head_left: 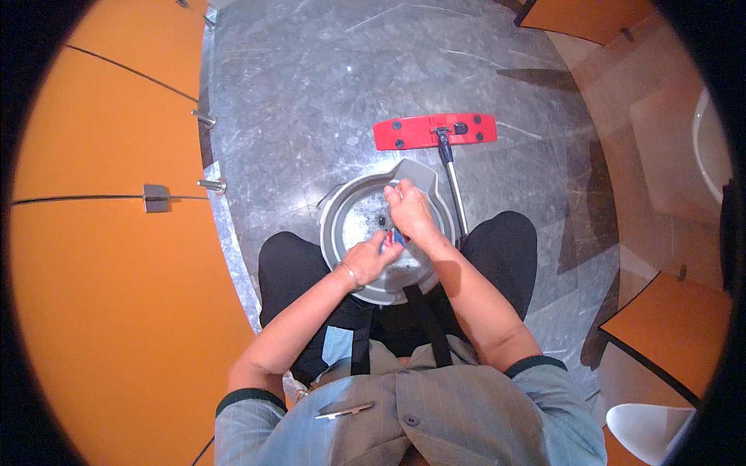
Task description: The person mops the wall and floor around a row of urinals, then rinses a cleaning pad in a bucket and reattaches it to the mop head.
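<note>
A round grey bucket [332, 248] with a pouring lip stands between my knees, with sudsy liquid [361, 221] in it. Over the bucket, my left hand [370, 259] is closed on a small red, white and blue packet [395, 238]; its exact kind is hard to make out. Just beyond and to the right, my right hand [410, 210] is held above the bucket with its fingers pinched together. Whatever those fingers may hold is hidden.
Beyond the bucket a red flat mop head [412, 132] lies on the grey floor [295, 93], its handle [458, 194] running back past the bucket's right side. Orange partition panels [101, 272] line the left. White fixtures [649, 429] and orange dividers [660, 330] stand at right.
</note>
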Available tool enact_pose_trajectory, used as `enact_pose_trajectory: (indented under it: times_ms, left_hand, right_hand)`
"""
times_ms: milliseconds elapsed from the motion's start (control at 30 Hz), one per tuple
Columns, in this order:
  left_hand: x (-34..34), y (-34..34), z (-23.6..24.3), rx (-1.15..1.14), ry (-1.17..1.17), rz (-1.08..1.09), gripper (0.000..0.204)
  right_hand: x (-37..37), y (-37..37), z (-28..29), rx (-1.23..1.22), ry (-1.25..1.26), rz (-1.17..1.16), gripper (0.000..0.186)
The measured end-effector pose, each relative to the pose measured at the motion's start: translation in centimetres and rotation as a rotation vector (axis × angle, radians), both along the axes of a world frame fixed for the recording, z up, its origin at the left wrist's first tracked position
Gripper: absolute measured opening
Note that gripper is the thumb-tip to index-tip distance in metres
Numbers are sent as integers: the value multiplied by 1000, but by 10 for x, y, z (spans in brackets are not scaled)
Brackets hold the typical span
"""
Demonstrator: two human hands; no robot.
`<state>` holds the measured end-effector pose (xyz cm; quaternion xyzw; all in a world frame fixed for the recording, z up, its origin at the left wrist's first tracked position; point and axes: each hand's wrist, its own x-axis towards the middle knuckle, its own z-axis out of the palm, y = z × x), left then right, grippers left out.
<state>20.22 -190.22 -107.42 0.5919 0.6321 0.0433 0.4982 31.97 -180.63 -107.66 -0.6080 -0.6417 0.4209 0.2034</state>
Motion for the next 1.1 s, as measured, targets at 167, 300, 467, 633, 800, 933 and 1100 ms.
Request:
enact_pose_trajectory:
  times_ms: [167, 300, 467, 633, 800, 933, 1100]
  left_hand:
    - [-11, 12, 14, -443, -642, 604, 75]
    - [3, 15, 10, -654, -1092, 842, 65]
    - [-4, 20, -20, -491, -1194, 1254, 32]
    - [13, 33, 11, -154, -1141, 1376, 22]
    - [26, 27, 13, -116, -998, 1427, 27]
    - [37, 20, 10, 34, -866, 1288, 32]
    - [40, 16, 24, 111, -754, 1039, 28]
  right_hand:
    - [11, -16, 68, 154, 454, 134, 18]
    - [20, -42, 84, 538, 534, 361, 9]
    - [30, -56, 62, 385, 664, 190, 4]
    - [18, -50, 9, -133, 961, -473, 28]
    - [15, -50, -8, -427, 848, -612, 26]
    - [19, -56, -38, -568, 884, -596, 23]
    - [19, -56, -40, -637, 765, -492, 19]
